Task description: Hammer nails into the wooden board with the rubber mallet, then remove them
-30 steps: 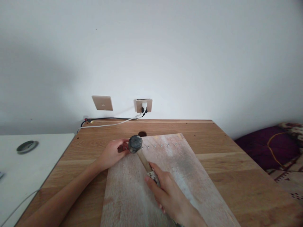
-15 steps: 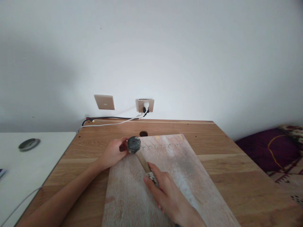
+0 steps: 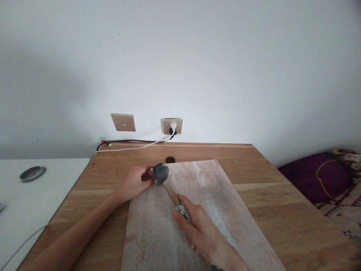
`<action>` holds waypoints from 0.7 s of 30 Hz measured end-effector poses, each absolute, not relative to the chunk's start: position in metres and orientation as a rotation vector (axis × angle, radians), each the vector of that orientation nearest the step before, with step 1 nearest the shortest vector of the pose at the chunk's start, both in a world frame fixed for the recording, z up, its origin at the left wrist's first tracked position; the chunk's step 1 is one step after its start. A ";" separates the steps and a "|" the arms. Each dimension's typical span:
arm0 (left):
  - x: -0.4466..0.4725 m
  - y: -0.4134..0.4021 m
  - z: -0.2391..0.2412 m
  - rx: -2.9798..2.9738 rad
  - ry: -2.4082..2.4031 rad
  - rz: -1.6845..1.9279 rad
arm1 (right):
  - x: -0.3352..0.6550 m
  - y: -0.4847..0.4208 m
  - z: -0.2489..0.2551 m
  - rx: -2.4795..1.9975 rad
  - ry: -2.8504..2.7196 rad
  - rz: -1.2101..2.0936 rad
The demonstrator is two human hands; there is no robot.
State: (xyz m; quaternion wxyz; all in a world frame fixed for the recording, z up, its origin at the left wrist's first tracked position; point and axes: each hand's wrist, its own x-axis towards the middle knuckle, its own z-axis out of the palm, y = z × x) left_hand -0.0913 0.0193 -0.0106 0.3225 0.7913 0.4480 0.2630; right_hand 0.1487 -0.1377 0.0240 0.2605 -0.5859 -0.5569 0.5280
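Note:
My right hand (image 3: 199, 229) is wrapped round the wooden handle of a hammer (image 3: 165, 180), whose dark round head sits over the far left corner of a pale worn wooden board (image 3: 222, 210). My left hand (image 3: 134, 183) rests at that corner with its fingers pinched together just beside the hammer head; what they pinch is too small to name. A row of several small nails (image 3: 191, 174) stands along the board's far edge, to the right of the hammer head. The board lies on a wooden desk (image 3: 270, 195).
A round cable hole (image 3: 170, 160) is in the desk behind the board. White and black cables (image 3: 132, 145) run to a wall socket (image 3: 172, 126), beside a wall switch (image 3: 123, 122). A white table (image 3: 50, 188) with a metal ring (image 3: 32, 173) stands left. Purple bedding (image 3: 321, 175) lies right.
The hammer head and both hands stay almost in place at the board's far left corner, shifting only slightly. The view has swayed a little.

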 end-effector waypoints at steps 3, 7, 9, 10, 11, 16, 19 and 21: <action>-0.090 0.018 -0.006 2.062 1.151 0.694 | 0.154 -0.144 0.019 -1.525 -1.345 1.564; -0.088 0.018 -0.004 2.075 1.098 0.707 | 0.167 -0.165 0.022 -1.428 -0.873 1.572; -0.088 0.019 -0.007 2.095 1.091 0.714 | 0.176 -0.177 0.026 -1.421 -0.721 1.486; -0.089 0.020 -0.008 2.106 1.093 0.715 | 0.180 -0.183 0.028 -1.438 -0.670 1.444; -0.089 0.020 -0.010 2.116 1.099 0.717 | 0.184 -0.188 0.029 -1.466 -0.628 1.405; -0.090 0.021 -0.012 2.120 1.100 0.737 | 0.201 -0.204 0.025 -1.581 -0.540 1.300; -0.091 0.021 -0.011 2.098 1.096 0.742 | 0.205 -0.206 0.020 -1.563 -0.538 1.273; -0.091 0.021 -0.010 2.088 1.096 0.735 | 0.204 -0.205 0.018 -1.579 -0.555 1.263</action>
